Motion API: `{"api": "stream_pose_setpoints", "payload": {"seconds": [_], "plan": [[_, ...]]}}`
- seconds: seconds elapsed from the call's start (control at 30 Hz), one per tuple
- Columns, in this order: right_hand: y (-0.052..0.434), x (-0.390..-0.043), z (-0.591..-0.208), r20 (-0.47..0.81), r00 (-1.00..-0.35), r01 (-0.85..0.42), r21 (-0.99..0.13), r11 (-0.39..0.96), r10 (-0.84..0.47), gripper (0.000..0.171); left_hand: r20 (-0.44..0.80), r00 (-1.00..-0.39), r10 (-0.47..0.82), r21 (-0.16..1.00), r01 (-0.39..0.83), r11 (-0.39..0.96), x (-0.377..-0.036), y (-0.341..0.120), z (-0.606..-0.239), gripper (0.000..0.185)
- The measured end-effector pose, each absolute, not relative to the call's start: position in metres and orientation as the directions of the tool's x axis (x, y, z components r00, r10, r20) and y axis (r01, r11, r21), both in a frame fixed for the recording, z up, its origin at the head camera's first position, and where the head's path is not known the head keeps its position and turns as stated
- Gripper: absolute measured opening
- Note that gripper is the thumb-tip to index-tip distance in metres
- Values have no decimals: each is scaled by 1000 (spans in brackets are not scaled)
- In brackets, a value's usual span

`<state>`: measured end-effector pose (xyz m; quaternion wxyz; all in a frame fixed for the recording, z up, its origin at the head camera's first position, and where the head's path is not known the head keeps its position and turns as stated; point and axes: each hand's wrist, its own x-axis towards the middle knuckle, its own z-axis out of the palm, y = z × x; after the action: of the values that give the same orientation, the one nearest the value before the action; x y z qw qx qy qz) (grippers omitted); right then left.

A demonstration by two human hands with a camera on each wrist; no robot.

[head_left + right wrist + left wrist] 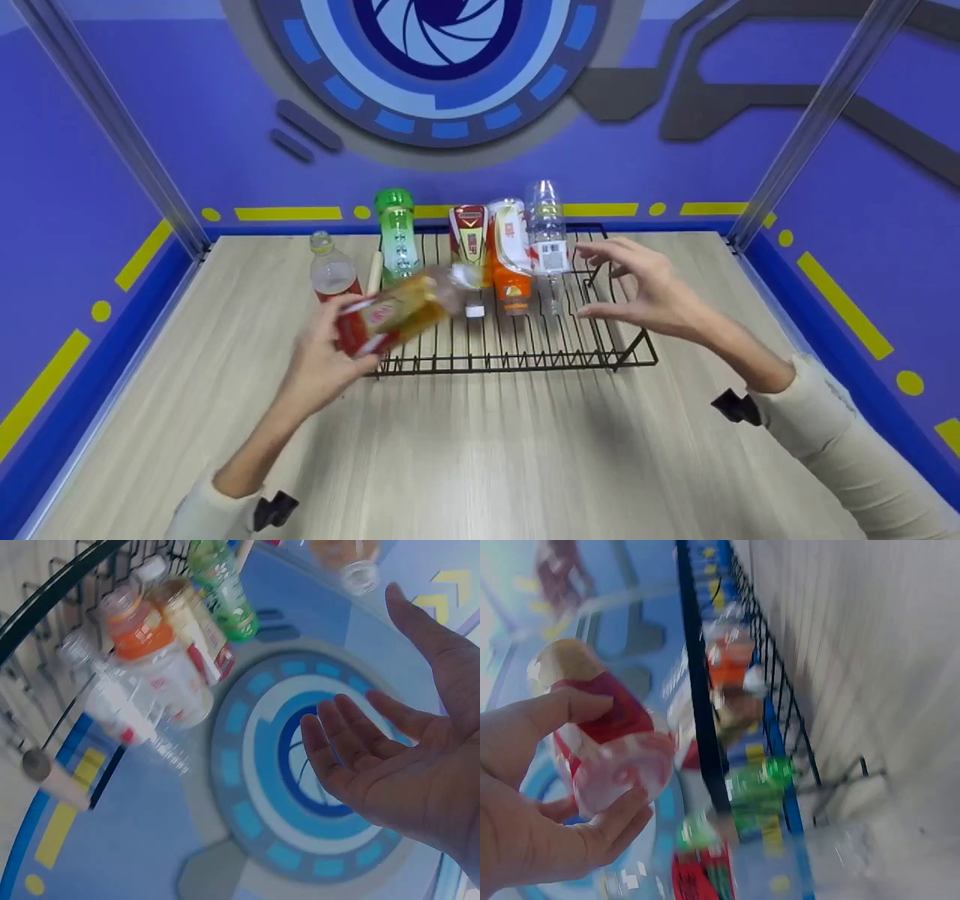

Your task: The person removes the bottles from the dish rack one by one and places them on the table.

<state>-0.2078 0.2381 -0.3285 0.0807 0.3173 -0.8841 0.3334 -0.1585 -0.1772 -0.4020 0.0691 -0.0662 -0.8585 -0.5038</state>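
My left hand [339, 330] grips a tilted bottle of amber drink with a red label [391, 310] over the front left corner of a black wire rack [525, 352]. The left wrist view shows the thumb and fingers of that hand [609, 757] curled round the bottle [626, 716]. My right hand [604, 285] hovers with spread fingers over the rack's right part, holding nothing; its palm [352, 660] is bare. On the rack lie a green bottle [395, 232], a red-labelled bottle [469, 234], an orange bottle [510, 259] and a clear bottle [547, 232].
A small red-labelled bottle [332, 271] stands on the wooden table [480, 450] left of the rack, beside a pale wooden stick [373, 271]. Blue walls and metal posts [112, 127] close in the back and sides. The rack's right slots hold nothing.
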Motion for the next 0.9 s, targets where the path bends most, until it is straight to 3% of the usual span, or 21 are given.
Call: {"api": "stream_pose_setpoints", "payload": {"seconds": [0.13, 0.27, 0.5, 0.73, 0.9], "plan": [[261, -221, -333, 322, -829, -555, -575, 600, -458, 69, 111, -982, -150, 934, 51, 354, -159, -208, -395, 81], [283, -236, -343, 213, -880, -460, -601, 654, -424, 65, 84, -943, -322, 976, 13, 218, -164, -235, -396, 80], [313, -254, -367, 104, -923, -352, -617, 704, -371, 58, -12, -915, -404, 996, -47, 76, -183, -275, -426, 100], [330, -265, -389, 91, -934, -323, -625, 711, -345, 55, -71, -857, -511, 965, -189, 182, -201, -294, -469, 98], [338, -268, -401, 63, -942, -292, -638, 712, -330, 54, -109, -884, -454, 934, -248, 258, -209, -293, -487, 100]]}}
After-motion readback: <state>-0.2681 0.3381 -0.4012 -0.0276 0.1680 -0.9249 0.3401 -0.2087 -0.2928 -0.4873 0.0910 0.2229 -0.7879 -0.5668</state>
